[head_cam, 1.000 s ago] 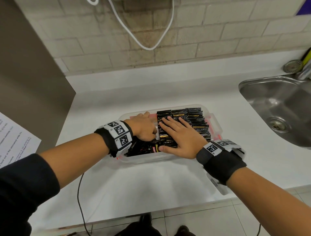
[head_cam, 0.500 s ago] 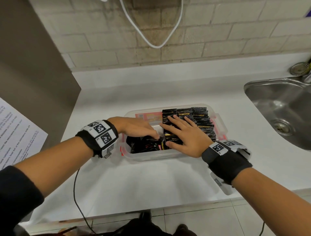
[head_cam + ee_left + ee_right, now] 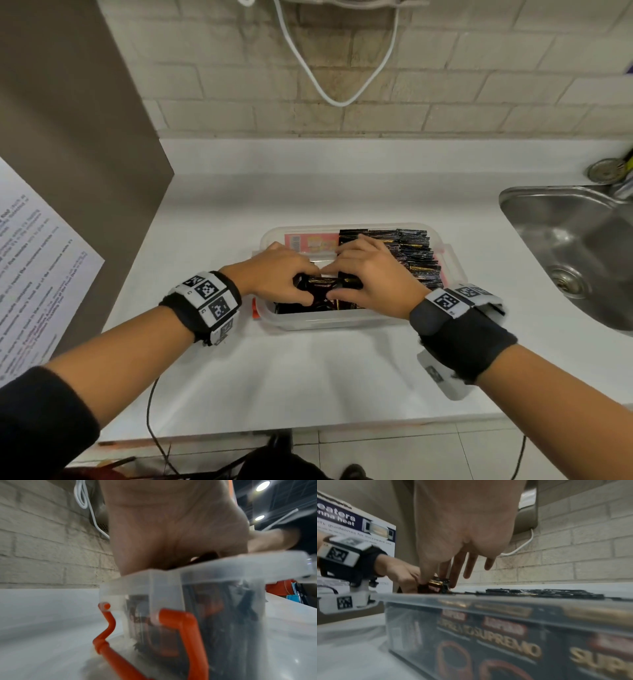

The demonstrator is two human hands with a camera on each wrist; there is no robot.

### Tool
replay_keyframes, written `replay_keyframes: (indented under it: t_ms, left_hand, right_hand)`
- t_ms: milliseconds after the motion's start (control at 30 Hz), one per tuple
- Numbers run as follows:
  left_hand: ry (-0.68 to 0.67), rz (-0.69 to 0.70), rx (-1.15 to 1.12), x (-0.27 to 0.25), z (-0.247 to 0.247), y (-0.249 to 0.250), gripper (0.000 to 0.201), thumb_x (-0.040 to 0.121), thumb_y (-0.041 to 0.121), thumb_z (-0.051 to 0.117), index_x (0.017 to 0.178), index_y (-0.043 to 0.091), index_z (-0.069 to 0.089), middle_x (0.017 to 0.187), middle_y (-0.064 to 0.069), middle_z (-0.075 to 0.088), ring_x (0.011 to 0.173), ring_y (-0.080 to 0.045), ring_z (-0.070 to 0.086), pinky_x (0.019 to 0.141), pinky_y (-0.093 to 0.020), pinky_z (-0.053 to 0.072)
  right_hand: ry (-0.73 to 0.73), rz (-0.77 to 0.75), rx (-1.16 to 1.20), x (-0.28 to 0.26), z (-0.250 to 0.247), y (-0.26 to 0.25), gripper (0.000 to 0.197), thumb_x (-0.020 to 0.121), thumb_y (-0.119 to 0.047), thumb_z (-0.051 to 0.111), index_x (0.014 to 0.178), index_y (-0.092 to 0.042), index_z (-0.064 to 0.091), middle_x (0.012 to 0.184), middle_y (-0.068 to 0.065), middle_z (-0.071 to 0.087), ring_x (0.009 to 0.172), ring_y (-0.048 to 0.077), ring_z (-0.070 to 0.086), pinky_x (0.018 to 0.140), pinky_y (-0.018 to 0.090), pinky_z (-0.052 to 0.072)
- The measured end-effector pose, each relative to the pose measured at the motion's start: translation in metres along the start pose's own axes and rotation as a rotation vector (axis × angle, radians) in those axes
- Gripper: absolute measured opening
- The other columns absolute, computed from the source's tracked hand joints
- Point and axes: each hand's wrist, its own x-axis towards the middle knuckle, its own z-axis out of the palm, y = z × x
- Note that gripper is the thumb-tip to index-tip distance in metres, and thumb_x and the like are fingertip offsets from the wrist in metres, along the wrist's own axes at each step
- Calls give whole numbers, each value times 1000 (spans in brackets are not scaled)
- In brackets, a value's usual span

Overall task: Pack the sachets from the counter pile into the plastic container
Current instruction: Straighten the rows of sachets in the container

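Sachets [image 3: 416, 255] packed upright in plastic container [image 3: 342, 323] on worktop [image 3: 308, 377].
Left hand [image 3: 277, 274] & right hand [image 3: 373, 277] both pinch one dark sachet [image 3: 322, 284] above it, seemingly at opposite ends.

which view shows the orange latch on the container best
The left wrist view: the orange latch fills the foreground, hanging down the plastic container end wall, though blurred. The head view shows only a small orange sliver beside the left hand. The right wrist view does not show it.
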Motion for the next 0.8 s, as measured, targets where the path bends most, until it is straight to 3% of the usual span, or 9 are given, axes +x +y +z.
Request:
replay_keyframes:
  t_ms: [100, 167, 267, 333, 400, 533, 633, 800]
  left_hand:
    - [92, 19, 37, -1, 7, -1, 61, 68, 75, 43, 102, 30, 68, 87, 11, 59, 81, -12, 55, 98, -40, 39]
    - [127, 22, 7, -2, 10, -2, 58, 67, 77, 47, 101, 33, 65, 85, 14, 58, 79, -11, 55, 97, -39, 40]
    - [168, -4, -41, -2, 10, -3, 45, 68, 76, 53, 90, 37, 56, 77, 16, 60, 72, -9, 56, 93, -37, 45]
    - [208, -22, -32, -2, 13, -4, 44, 70, 76, 56, 80, 34, 52, 68, 14, 57, 64, -8, 53, 84, -36, 47]
    - [249, -30, -34, -2, 16, -5, 44, 72, 77, 57, 72, 34, 47, 63, 13, 54, 60, -5, 48, 75, -34, 47]
    - [251, -55, -20, -2, 19, -7, 51, 71, 82, 52, 82, 33, 59, 70, 12, 60, 69, -11, 53, 80, -38, 51]
    - [275, -49, -30, -1, 22, -7, 52, 73, 82, 50, 83, 33, 61, 70, 12, 62, 69, -11, 54, 77, -38, 51]
    - [300, -39, -32, -1, 24, -10, 52, 75, 81, 51, 89, 33, 67, 73, 12, 64, 70, -10, 55, 71, -35, 52]
  right_hand:
    - [-105, 23, 54, 11, -2, -10, 25, 93, -31, 69, 116, -22, 72, 107, -2, 69, 112, 16, 54, 102, 38, 37]
    - [-135, 15, 126, 16, -6, -14, 21, 94, -22, 69, 113, -15, 73, 105, 1, 71, 103, 17, 59, 93, 38, 44]
    - [-157, 36, 227, 21, -24, -13, 16, 90, -13, 70, 106, -12, 73, 98, 4, 72, 87, 19, 64, 81, 36, 50]
    - [-128, 75, 246, 27, -38, -6, 14, 88, -11, 70, 101, -12, 73, 92, 2, 72, 82, 18, 65, 76, 33, 51]
    - [-83, 127, 300, 34, -51, 3, 13, 87, -10, 71, 99, -14, 73, 89, -2, 73, 81, 15, 65, 74, 26, 52]
    - [6, 185, 288, 52, -65, 18, 12, 88, -11, 73, 96, -20, 71, 92, -3, 71, 81, 15, 64, 73, 24, 52]
    - [0, 198, 215, 67, -63, 24, 10, 89, -13, 73, 98, -17, 73, 97, 0, 69, 82, 17, 64, 73, 21, 51]
    - [-94, 216, 119, 84, -47, 27, 13, 89, -11, 73, 101, -13, 76, 96, 2, 69, 82, 19, 65, 78, 30, 53]
